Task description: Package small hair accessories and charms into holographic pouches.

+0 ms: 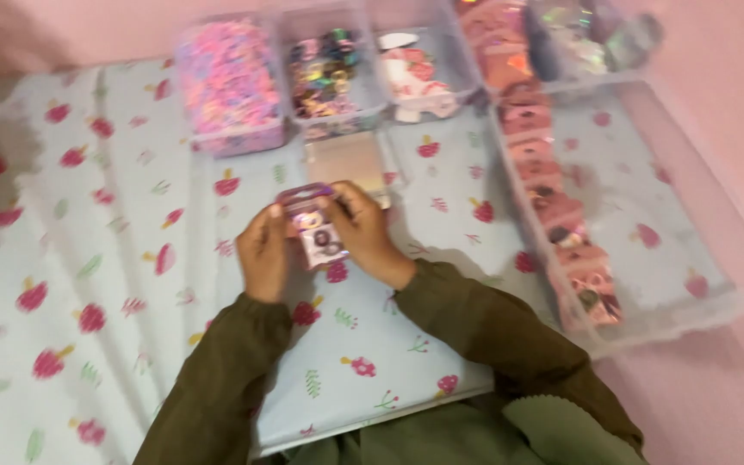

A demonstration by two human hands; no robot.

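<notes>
Fruit-print sheet [114, 258], pink card packet [313, 226] in hands

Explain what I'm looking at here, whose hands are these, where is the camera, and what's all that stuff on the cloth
The one picture comes from a camera worn on a person's head, looking down at their own two bare hands in olive sleeves. The left hand and right hand together hold a small pink card packet with little round pieces on it. Below is a pale cloth printed with red fruit. Along the top stand clear tubs of pink and shiny bits. At right, a large clear bin holds a row of similar pink packets. The picture is blurred, so finer detail is unclear.
</notes>
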